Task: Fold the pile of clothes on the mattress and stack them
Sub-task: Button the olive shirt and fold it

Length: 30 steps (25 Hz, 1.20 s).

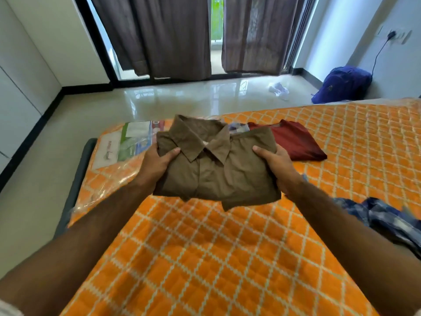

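A folded olive-brown collared shirt (pixel 216 169) hangs in the air above the orange quilted mattress (pixel 227 258). My left hand (pixel 157 165) grips its left edge, thumb on top. My right hand (pixel 276 166) grips its right edge the same way. Behind the shirt a folded dark red garment (pixel 296 142) lies flat on the mattress, with a bit of light checked cloth (pixel 238 127) showing beside it. An unfolded blue plaid garment (pixel 387 222) lies crumpled at the right edge of the mattress.
The mattress's far left corner is wrapped in clear plastic with a printed label (pixel 127 142). Beyond it lies glossy tiled floor, with a blue backpack (pixel 341 84) against the right wall, a white crumpled item (pixel 279 88) and brown curtains (pixel 177 35).
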Tool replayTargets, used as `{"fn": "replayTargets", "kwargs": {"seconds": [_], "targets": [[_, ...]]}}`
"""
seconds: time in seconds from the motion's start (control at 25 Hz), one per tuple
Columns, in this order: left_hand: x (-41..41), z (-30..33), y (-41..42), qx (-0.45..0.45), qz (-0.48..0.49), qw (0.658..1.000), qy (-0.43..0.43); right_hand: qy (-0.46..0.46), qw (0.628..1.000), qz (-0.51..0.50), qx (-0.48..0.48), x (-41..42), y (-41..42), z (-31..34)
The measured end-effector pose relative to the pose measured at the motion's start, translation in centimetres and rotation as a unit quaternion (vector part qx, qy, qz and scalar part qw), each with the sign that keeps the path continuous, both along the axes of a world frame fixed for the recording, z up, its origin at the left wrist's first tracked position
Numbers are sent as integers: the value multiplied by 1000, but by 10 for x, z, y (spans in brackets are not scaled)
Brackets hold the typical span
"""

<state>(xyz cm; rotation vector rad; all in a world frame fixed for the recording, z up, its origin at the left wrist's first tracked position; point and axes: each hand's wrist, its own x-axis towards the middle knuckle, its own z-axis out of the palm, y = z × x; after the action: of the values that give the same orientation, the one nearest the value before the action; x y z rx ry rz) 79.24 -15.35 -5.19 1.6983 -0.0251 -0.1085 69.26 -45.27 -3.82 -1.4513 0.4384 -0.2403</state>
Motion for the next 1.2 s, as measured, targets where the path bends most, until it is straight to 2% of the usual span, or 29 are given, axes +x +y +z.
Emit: {"fn": "replayTargets", "kwargs": {"seconds": [0.16, 0.28, 0.36, 0.4, 0.44, 0.48, 0.52, 0.56, 0.6, 0.64, 0.68, 0.8, 0.92, 1.08, 1.2], "targets": [[88, 9, -39, -24, 12, 1000, -12, -14, 999, 23, -42, 105, -41, 22], [139, -3, -58, -26, 32, 999, -9, 1, 997, 35, -68, 164, -68, 14], [161, -23, -63, 4, 43, 999, 12, 44, 990, 18, -132, 190, -78, -12], [164, -38, -65, 32, 45, 998, 28, 98, 976, 9, -194, 195, -79, -33], [163, -56, -67, 93, 49, 994, 30, 161, 946, 11, -280, 198, -79, -58], [158, -73, -71, 200, 52, 978, 5, 213, 895, 28, -391, 197, -76, -81], [152, -88, -75, 321, 55, 944, -56, 218, 833, 42, -507, 194, -71, -102], [149, -100, -79, 419, 49, 896, -141, 168, 771, 49, -612, 190, -65, -116], [151, -106, -85, 478, 21, 851, -216, 99, 719, 66, -685, 192, -60, -124], [160, -111, -91, 507, -22, 822, -257, 38, 688, 86, -720, 196, -55, -126], [168, -114, -99, 524, -61, 808, -260, 12, 682, 111, -723, 207, -55, -130], [181, -141, -111, 536, -112, 811, -207, 54, 723, 182, -664, 232, -48, -150], [176, -170, -110, 546, -103, 798, -231, 52, 705, 168, -687, 232, -44, -184], [179, -169, -111, 546, -96, 799, -234, 57, 704, 163, -689, 231, -44, -183], [176, -167, -113, 573, -111, 783, -216, 88, 688, 181, -698, 233, -40, -176]]}}
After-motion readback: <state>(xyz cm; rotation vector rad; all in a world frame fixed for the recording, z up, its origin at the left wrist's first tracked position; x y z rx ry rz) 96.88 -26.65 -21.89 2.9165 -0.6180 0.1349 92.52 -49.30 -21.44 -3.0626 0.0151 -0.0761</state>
